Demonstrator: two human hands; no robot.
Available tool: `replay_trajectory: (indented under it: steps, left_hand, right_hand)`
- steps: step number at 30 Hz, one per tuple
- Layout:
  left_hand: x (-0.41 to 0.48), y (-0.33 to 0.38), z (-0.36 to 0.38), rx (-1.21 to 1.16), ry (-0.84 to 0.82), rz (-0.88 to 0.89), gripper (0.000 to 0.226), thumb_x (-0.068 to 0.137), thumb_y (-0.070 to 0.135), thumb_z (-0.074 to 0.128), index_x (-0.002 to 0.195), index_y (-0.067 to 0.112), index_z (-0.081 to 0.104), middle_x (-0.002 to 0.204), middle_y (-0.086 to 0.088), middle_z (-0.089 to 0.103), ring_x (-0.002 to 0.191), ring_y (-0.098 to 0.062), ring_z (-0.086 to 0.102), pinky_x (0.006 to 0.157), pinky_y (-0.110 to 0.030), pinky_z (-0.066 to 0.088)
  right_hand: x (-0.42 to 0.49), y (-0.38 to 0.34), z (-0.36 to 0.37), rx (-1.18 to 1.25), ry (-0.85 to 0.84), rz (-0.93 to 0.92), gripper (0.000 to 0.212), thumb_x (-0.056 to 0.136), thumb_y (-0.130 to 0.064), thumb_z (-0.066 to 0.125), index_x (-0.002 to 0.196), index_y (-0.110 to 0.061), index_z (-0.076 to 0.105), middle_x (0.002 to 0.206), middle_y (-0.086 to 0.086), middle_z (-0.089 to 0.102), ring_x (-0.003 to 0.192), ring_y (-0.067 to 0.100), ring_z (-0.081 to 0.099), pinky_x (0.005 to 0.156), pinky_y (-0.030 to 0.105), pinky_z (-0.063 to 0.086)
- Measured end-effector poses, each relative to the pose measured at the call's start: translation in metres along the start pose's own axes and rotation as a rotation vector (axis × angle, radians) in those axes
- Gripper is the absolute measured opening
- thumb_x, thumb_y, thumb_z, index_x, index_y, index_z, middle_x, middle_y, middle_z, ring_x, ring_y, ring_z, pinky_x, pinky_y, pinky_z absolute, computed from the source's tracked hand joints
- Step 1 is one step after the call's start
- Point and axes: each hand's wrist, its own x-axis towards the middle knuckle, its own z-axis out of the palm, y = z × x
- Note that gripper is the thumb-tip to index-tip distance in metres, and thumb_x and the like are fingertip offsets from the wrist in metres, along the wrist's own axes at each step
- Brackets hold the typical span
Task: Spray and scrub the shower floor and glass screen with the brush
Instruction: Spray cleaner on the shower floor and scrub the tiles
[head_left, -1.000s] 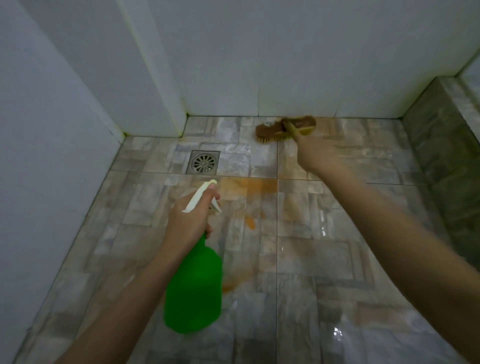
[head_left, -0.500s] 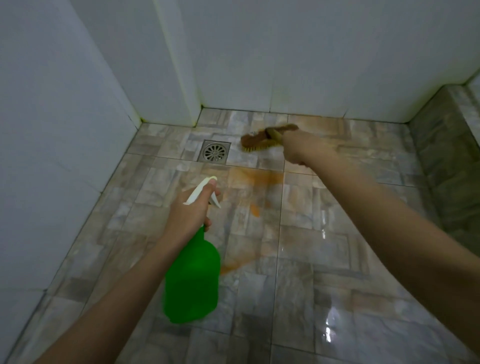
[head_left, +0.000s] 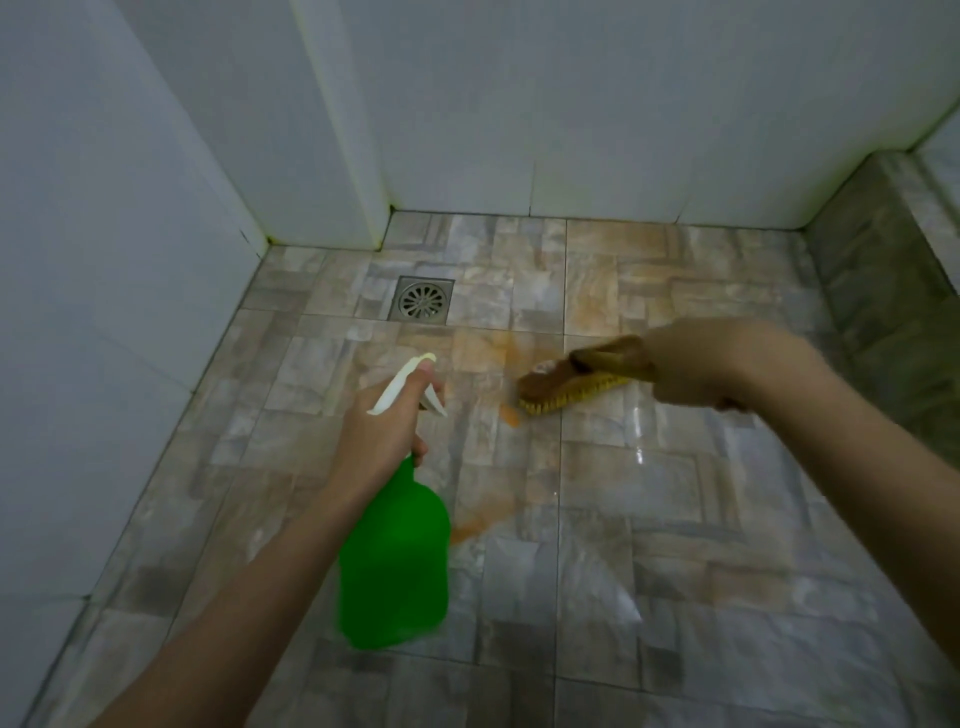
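My left hand (head_left: 382, 431) grips the neck of a green spray bottle (head_left: 396, 564) with a white trigger head, held above the tiled shower floor (head_left: 675, 545) and pointing toward the far wall. My right hand (head_left: 711, 364) grips the handle of a brown brush (head_left: 563, 384) whose yellow bristles press on the floor in the middle, beside an orange stain (head_left: 509, 415). More orange smears lie on the tiles near the bottle and toward the far wall. No glass screen is in view.
A square metal drain (head_left: 422, 300) sits in the floor at the far left. White tiled walls (head_left: 623, 104) close the far side and the left. A raised tiled step (head_left: 893, 291) runs along the right. The near floor is wet and shiny.
My right hand has drawn the brush from the far wall back toward me, past the drain, onto the orange stain in the middle. The left hand and bottle have hardly moved.
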Motion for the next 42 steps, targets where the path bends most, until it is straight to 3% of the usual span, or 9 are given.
replay_trajectory:
  steps: [5, 10, 13, 17, 22, 28, 32, 39, 42]
  left_hand:
    - [0.001, 0.002, 0.009, 0.035, -0.033, 0.031, 0.038, 0.099, 0.05, 0.054, 0.083, 0.022, 0.074, 0.097, -0.019, 0.075, 0.039, -0.014, 0.054, 0.055, -0.032, 0.051]
    - [0.003, 0.002, -0.005, 0.006, 0.006, 0.023, 0.039, 0.097, 0.054, 0.055, 0.083, 0.025, 0.076, 0.094, -0.016, 0.076, 0.04, -0.013, 0.054, 0.051, -0.029, 0.049]
    - [0.005, -0.002, -0.014, -0.024, 0.03, -0.004, 0.044, 0.093, 0.059, 0.057, 0.092, 0.02, 0.077, 0.099, -0.019, 0.075, 0.05, -0.016, 0.06, 0.051, -0.03, 0.049]
    - [0.001, -0.003, -0.021, -0.037, 0.057, -0.018, 0.049, 0.094, 0.056, 0.059, 0.096, 0.01, 0.077, 0.095, -0.027, 0.073, 0.043, -0.016, 0.056, 0.049, -0.031, 0.05]
    - [-0.005, -0.002, -0.04, -0.063, 0.121, 0.02, 0.035, 0.096, 0.053, 0.058, 0.08, 0.027, 0.077, 0.095, -0.019, 0.076, 0.047, -0.018, 0.058, 0.052, -0.031, 0.05]
    - [-0.024, 0.002, -0.046, -0.054, 0.144, 0.04, 0.043, 0.098, 0.05, 0.057, 0.089, 0.012, 0.076, 0.092, -0.023, 0.074, 0.039, -0.012, 0.053, 0.047, -0.027, 0.047]
    - [-0.034, 0.009, -0.058, -0.099, 0.189, 0.05, 0.042, 0.099, 0.048, 0.056, 0.087, 0.012, 0.075, 0.086, -0.027, 0.073, 0.037, -0.012, 0.051, 0.042, -0.022, 0.045]
    - [-0.033, 0.001, -0.083, -0.107, 0.189, 0.075, 0.04, 0.097, 0.054, 0.055, 0.087, 0.022, 0.076, 0.102, -0.028, 0.071, 0.042, -0.017, 0.053, 0.045, -0.025, 0.047]
    - [-0.025, -0.003, -0.096, -0.107, 0.196, 0.049, 0.037, 0.096, 0.056, 0.054, 0.087, 0.027, 0.076, 0.1, -0.024, 0.073, 0.041, -0.014, 0.054, 0.046, -0.024, 0.048]
  right_hand:
    - [0.059, -0.023, 0.016, 0.051, 0.212, -0.236, 0.086, 0.092, 0.002, 0.039, 0.143, -0.058, 0.004, 0.076, 0.003, 0.049, 0.059, 0.02, 0.057, 0.056, 0.035, 0.057]
    - [0.008, -0.023, 0.004, 0.0, -0.004, -0.147, 0.059, 0.094, -0.003, 0.048, 0.141, -0.036, 0.031, 0.079, -0.001, 0.045, 0.072, 0.019, 0.063, 0.062, 0.028, 0.057]
    - [0.009, -0.048, 0.014, -0.014, 0.085, -0.271, 0.082, 0.092, 0.005, 0.043, 0.149, -0.043, 0.009, 0.073, -0.005, 0.031, 0.069, 0.019, 0.059, 0.064, 0.033, 0.056]
    - [0.064, -0.058, 0.001, 0.101, 0.213, -0.234, 0.081, 0.091, 0.006, 0.037, 0.151, -0.042, 0.01, 0.079, 0.005, 0.046, 0.057, 0.021, 0.053, 0.052, 0.034, 0.052]
    - [0.031, -0.078, -0.023, -0.039, 0.05, -0.091, 0.045, 0.095, -0.001, 0.044, 0.138, -0.012, 0.041, 0.072, 0.005, 0.047, 0.051, 0.016, 0.049, 0.045, 0.026, 0.042]
    - [0.107, -0.107, -0.03, 0.074, 0.264, -0.163, 0.085, 0.09, 0.005, 0.045, 0.153, -0.035, 0.004, 0.076, 0.012, 0.049, 0.051, 0.02, 0.046, 0.042, 0.03, 0.037]
    - [0.093, -0.12, -0.038, 0.004, 0.164, 0.005, 0.032, 0.089, -0.002, 0.052, 0.121, -0.007, 0.054, 0.072, 0.008, 0.051, 0.055, 0.018, 0.049, 0.046, 0.029, 0.04]
    - [0.152, -0.124, -0.039, 0.226, 0.336, 0.057, 0.076, 0.091, -0.001, 0.048, 0.154, -0.015, 0.007, 0.085, 0.016, 0.06, 0.068, 0.027, 0.061, 0.067, 0.04, 0.055]
    - [0.145, -0.124, -0.054, 0.19, 0.187, 0.076, 0.057, 0.091, -0.002, 0.049, 0.145, -0.007, 0.033, 0.078, 0.015, 0.06, 0.058, 0.023, 0.061, 0.055, 0.033, 0.056]
